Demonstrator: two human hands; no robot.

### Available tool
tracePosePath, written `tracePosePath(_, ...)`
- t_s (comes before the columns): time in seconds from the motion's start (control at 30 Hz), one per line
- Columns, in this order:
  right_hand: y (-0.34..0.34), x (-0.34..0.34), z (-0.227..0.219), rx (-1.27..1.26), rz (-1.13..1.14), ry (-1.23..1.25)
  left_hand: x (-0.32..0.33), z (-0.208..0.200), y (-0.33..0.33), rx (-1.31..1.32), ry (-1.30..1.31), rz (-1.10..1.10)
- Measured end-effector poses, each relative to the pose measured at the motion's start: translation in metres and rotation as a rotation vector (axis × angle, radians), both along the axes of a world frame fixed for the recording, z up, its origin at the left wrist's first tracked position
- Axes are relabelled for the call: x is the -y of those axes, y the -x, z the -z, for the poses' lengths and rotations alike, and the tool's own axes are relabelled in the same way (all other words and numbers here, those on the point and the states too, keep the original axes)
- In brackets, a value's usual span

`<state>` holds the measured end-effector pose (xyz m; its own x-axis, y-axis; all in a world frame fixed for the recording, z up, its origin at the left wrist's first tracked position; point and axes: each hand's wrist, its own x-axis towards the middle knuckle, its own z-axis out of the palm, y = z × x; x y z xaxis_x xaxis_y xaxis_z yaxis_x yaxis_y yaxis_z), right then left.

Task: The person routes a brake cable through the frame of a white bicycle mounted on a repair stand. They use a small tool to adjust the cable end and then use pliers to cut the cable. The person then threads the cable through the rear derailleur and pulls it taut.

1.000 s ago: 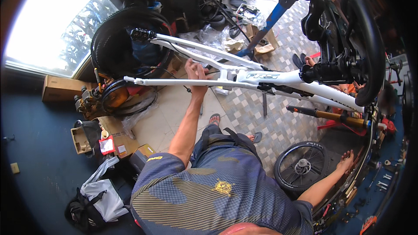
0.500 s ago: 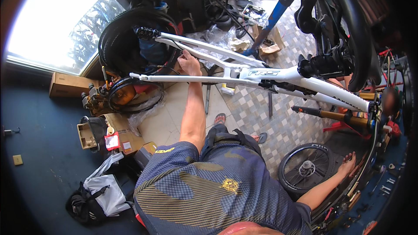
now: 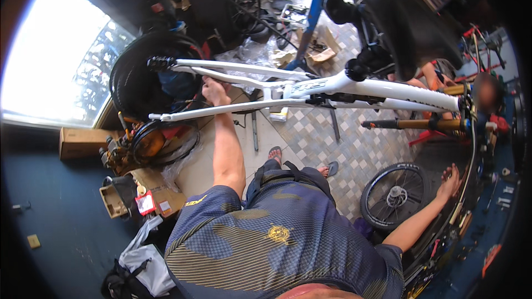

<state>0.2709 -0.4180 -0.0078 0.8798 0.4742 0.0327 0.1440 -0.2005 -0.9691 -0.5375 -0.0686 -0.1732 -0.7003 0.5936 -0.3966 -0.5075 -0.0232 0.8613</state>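
Observation:
A white full-suspension bike frame point(image 3: 332, 90), held up off the floor, spans the view with its rear stays pointing left. My left hand point(image 3: 215, 92) is between those stays, its fingers closed just under the upper one point(image 3: 238, 79). What they pinch, if anything, is hidden. My right hand point(image 3: 451, 181) is stretched out to the right beside the tool-laden workbench point(image 3: 482, 227). Its fingers are apart and it holds nothing. Below the frame's front end is a suspension fork point(image 3: 415, 125) with gold-brown tubes.
A wheel with a cassette point(image 3: 394, 195) lies by my right arm. Black handlebars or similar parts point(image 3: 382, 16) loom close at upper right. A blue stand post point(image 3: 311, 22) rises behind the frame. Another person's arm point(image 3: 429, 76) shows beyond it. Boxes point(image 3: 86, 143) and tyres point(image 3: 152, 72) fill the left.
The whole view has tilted and shifted. My right hand has moved slightly farther forward along the bench. My left hand stays near the upper stay, fingers still closed.

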Motion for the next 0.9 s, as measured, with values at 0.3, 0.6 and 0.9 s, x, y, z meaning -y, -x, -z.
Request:
tracePosePath(0.3,0.017,-0.004,-0.014,-0.064,-0.011,-0.082,0.000,0.009,0.000,0.359,-0.037,0.153)
tracePosePath(0.6,0.003,-0.020,-0.002,-0.172,-0.060,-0.177,-0.006,0.050,-0.054,0.529,0.064,0.177)
tracePosePath(0.9,0.013,0.008,-0.015,-0.153,0.047,-0.164,-0.008,0.050,-0.101,0.282,-0.005,0.278)
